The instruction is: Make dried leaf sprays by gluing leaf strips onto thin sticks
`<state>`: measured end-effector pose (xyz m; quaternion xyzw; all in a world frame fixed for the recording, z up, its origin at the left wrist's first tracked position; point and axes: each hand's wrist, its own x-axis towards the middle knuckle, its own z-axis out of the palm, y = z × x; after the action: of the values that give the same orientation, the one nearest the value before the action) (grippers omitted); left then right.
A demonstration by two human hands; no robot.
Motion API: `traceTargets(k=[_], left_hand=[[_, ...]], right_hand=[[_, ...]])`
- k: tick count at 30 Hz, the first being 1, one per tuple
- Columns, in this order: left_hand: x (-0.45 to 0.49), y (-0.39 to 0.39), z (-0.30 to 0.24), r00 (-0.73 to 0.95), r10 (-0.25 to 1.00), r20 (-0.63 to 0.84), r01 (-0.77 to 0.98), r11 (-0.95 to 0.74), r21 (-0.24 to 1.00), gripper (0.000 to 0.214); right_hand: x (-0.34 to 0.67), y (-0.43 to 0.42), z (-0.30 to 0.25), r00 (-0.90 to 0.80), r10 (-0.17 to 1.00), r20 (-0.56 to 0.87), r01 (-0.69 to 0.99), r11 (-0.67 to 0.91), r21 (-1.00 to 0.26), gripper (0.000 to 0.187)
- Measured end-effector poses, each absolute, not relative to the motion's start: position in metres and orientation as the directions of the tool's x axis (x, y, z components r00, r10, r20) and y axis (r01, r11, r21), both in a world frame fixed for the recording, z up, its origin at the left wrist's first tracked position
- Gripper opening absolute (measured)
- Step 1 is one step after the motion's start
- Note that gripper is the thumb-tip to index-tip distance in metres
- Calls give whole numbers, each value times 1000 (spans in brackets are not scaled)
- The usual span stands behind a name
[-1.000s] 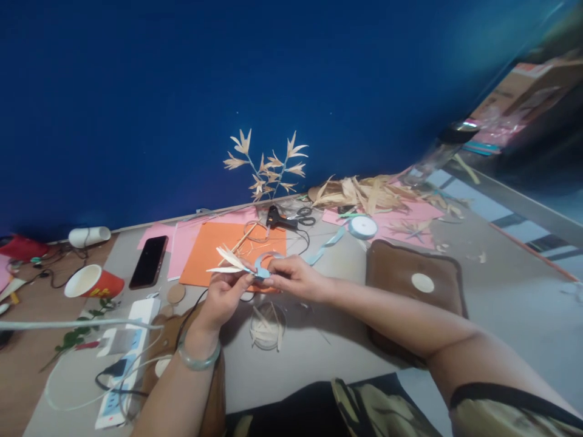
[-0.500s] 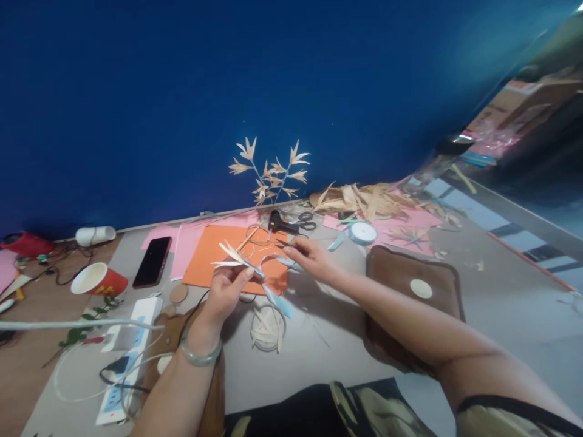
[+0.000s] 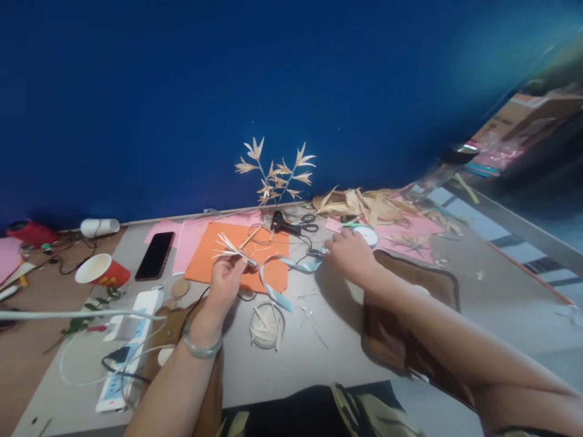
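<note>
We make out yellow writing on the red cup, too small to read; print on the carton is blurred. The left hand pinches the husk flower in its fingers, above the orange sheet. The right hand partly hides the ribbon spool; we cannot tell whether its fingers grip anything.

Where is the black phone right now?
In the head view, the black phone lies on the left side, between the red paper cup and the pink paper.
</note>
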<state>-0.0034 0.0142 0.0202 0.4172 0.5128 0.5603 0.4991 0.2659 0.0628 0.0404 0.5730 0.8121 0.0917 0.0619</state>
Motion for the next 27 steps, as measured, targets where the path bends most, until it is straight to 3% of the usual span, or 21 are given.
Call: traceTargets(k=[2,6,11,14,18,27], left_hand=[[-3,14,22,-152,986,-65,-133,45,990,18],[-4,15,20,-144,989,-36,-118,19,993,19],[-6,18,17,-148,983,112,-36,-119,992,22],[-7,20,19,-188,968,167,3,-170,985,22],[-6,22,19,-240,955,175,14,-177,984,23],[-2,23,10,-240,960,148,38,-143,989,25]], right_hand=[[248,56,56,-409,910,72,910,400,111,19],[203,51,66,-612,763,206,672,639,-374,18],[154,62,46,-585,723,368,483,675,-558,17],[140,68,38,-583,698,416,404,693,-598,10],[136,70,34,-576,671,467,364,722,-589,15],[137,69,23,-604,573,553,486,816,-314,28]])
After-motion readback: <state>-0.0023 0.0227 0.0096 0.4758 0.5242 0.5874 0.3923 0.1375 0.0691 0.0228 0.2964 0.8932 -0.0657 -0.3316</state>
